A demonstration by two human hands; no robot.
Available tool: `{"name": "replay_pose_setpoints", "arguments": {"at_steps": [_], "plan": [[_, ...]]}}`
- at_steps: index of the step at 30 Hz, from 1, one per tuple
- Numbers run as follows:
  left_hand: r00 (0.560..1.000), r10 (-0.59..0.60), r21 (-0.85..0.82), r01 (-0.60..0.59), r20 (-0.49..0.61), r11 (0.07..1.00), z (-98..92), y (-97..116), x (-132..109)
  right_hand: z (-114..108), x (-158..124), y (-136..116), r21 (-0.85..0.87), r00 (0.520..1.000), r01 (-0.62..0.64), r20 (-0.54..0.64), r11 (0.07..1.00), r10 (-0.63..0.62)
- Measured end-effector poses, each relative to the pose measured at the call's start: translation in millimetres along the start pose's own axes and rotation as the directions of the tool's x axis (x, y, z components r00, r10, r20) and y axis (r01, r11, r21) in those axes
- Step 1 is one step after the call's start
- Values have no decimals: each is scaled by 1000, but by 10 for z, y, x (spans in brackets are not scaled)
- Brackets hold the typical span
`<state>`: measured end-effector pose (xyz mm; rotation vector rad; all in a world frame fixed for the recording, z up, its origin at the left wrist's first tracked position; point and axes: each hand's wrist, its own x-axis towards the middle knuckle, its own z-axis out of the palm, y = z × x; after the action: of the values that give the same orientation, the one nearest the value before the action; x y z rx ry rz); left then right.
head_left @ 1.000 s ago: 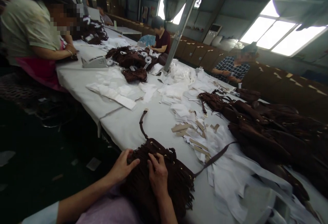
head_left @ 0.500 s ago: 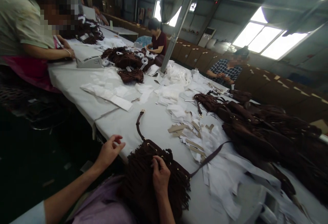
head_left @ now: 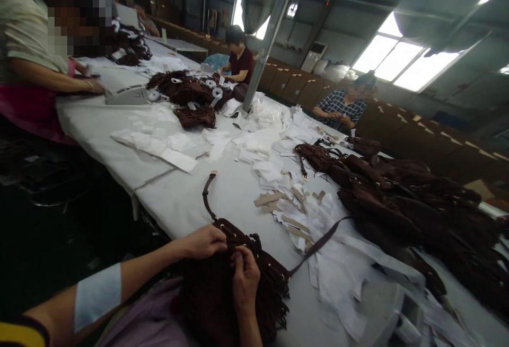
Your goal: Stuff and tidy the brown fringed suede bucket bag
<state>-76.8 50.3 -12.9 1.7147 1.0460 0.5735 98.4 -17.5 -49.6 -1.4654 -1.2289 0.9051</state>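
A dark brown fringed bag [head_left: 207, 288] lies over my lap and the table's near edge. Gold eyelets run along its top, and a buckled strap [head_left: 205, 193] stretches up from its left end. My left hand [head_left: 209, 242] is closed at the bag's upper edge, fingers pinched; what they grip is hidden. Close beside it, my right hand [head_left: 245, 273] also has its fingers pinched together over the front of the bag. Anything between those fingertips is too small to make out. Another strap [head_left: 322, 243] leads off to the right.
Dark brown bags [head_left: 397, 193] are heaped at the right, with another pile [head_left: 183, 90] farther back. White paper sheets [head_left: 258, 143] and beige strips [head_left: 296, 225] litter the table [head_left: 107, 124]. A metal post [head_left: 270, 39] rises from it. Co-workers sit around; a tape dispenser [head_left: 392, 304] stands front right.
My left hand has moved right from beside the bag onto its upper edge, and its fingers have closed. My right hand stays pinched at the bag. The view has shifted slightly.
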Motion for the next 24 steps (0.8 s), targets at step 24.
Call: {"name": "replay_pose_setpoints", "arguments": {"at_steps": [24], "plan": [[758, -510, -279, 428, -406, 860, 58, -189, -1285, 184, -2, 18, -508, 807, 587, 426, 631, -408]]}}
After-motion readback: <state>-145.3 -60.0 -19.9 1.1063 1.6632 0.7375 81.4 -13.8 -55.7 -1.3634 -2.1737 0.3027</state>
